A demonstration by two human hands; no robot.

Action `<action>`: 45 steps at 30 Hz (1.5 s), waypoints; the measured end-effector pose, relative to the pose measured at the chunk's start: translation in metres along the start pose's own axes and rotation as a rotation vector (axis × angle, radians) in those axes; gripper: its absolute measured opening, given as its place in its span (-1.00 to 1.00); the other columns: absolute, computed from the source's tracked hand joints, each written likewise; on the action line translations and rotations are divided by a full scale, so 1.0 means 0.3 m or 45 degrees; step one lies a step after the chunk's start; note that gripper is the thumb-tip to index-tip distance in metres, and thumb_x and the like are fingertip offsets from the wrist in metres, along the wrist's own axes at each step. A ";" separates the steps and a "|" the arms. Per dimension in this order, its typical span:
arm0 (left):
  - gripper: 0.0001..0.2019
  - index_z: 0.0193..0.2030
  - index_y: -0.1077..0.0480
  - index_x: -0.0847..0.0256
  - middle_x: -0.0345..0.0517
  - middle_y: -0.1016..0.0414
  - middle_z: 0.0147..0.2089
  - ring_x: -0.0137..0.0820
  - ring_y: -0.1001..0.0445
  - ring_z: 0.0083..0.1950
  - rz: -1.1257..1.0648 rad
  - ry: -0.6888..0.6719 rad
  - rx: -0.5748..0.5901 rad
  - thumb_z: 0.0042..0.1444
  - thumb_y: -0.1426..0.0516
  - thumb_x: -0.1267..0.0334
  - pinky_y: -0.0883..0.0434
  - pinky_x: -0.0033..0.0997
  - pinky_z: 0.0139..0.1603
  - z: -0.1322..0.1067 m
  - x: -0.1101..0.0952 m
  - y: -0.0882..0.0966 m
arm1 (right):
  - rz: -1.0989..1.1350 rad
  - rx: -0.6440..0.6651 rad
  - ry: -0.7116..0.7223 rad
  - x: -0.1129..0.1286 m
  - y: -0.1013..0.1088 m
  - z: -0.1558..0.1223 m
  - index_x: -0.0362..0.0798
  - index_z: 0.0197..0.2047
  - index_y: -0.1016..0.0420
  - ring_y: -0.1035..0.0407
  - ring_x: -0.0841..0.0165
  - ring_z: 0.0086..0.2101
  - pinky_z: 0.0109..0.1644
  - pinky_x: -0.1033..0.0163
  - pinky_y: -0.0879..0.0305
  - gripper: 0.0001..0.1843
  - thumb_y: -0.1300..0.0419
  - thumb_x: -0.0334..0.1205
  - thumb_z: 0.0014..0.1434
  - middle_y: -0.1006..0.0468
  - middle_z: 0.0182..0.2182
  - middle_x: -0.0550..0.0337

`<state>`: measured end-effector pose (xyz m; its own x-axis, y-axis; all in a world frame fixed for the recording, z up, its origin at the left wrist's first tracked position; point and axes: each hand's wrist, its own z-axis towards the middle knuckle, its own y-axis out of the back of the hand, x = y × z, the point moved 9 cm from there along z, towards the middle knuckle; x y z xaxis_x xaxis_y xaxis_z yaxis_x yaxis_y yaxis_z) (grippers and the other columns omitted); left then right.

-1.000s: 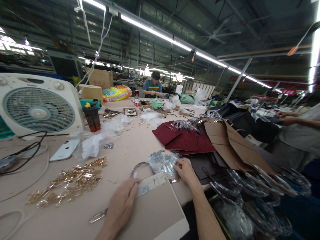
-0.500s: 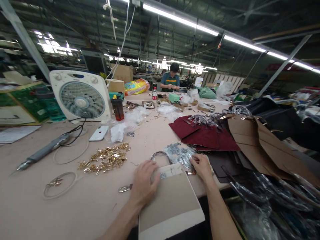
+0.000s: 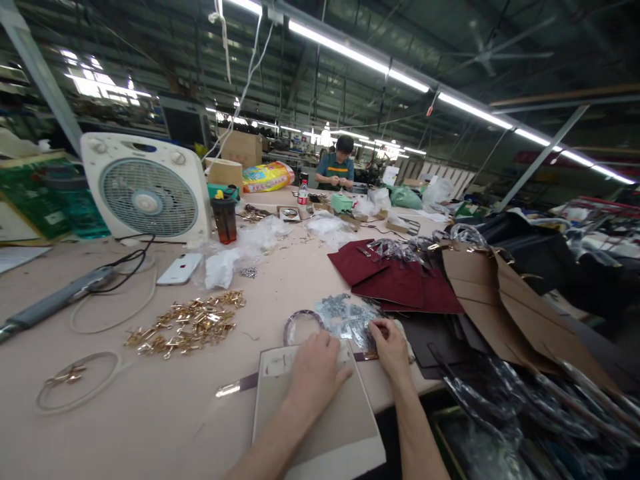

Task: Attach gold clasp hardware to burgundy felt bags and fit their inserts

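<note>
Overhanging the tabletop's near edge, the seemingly stiff, light panel (image 3: 345,427), best gripped edgewise, is pinned by the flat-open left hand (image 3: 316,373), wrapped hardware (image 3: 345,319) pinched by the right hand (image 3: 391,347).

Bench (image 3: 150,440): board (image 3: 310,427) at near edge; clasps (image 3: 185,323) left of it; fan (image 3: 145,190) behind clasps; fabric panels (image 3: 395,277) right, behind board.
</note>
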<state>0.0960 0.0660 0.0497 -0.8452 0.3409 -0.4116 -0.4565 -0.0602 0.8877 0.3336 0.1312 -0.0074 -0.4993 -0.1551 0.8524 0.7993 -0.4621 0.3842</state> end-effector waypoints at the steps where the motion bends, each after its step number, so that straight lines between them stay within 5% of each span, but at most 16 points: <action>1: -0.68 -0.09 -0.50 0.16 -0.01 -0.51 -0.01 -0.06 -0.47 0.03 -0.010 0.024 -0.016 0.13 -0.37 0.05 -0.44 -0.05 0.03 0.008 0.001 -0.005 | 0.049 -0.018 -0.010 0.001 0.010 -0.005 0.00 -0.19 -0.58 -0.52 0.20 -0.27 -0.12 0.14 -0.43 -0.69 -0.29 0.08 0.22 -0.62 -0.29 0.12; 8: -0.78 -0.17 -0.49 0.12 -0.10 -0.55 -0.10 -0.13 -0.47 -0.01 -0.109 0.047 -0.107 0.15 -0.37 0.12 -0.38 -0.09 0.00 0.009 0.015 -0.006 | 0.322 -0.148 -0.065 -0.001 0.060 -0.083 -0.04 -0.05 -0.53 -0.48 0.27 -0.30 -0.17 0.21 -0.43 -0.56 -0.27 0.17 0.27 -0.59 -0.30 0.15; 20: -0.91 -0.20 -0.44 0.14 -0.05 -0.52 -0.10 -0.12 -0.45 -0.03 0.037 -0.133 -0.128 0.33 -0.20 0.21 -0.35 -0.05 -0.05 -0.003 -0.038 -0.018 | 0.444 0.411 -0.099 0.133 -0.099 -0.191 -0.02 -0.13 -0.63 -0.51 0.26 -0.35 -0.19 0.21 -0.45 -0.63 -0.38 0.12 0.22 -0.62 -0.38 0.18; 45: -0.88 -0.26 -0.42 0.13 -0.07 -0.53 -0.17 -0.16 -0.47 -0.11 0.044 -0.161 -0.159 0.34 -0.17 0.25 -0.32 -0.08 -0.09 0.004 -0.046 -0.027 | 0.362 0.506 -0.036 0.158 -0.121 -0.197 0.01 -0.12 -0.64 -0.53 0.22 -0.24 -0.12 0.20 -0.45 -0.70 -0.31 0.07 0.30 -0.66 -0.25 0.15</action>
<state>0.1117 0.0628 0.0485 -0.8229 0.4515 -0.3449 -0.4653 -0.1872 0.8652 0.2612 0.0888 -0.0019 -0.2377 -0.2003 0.9505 0.9712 -0.0345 0.2356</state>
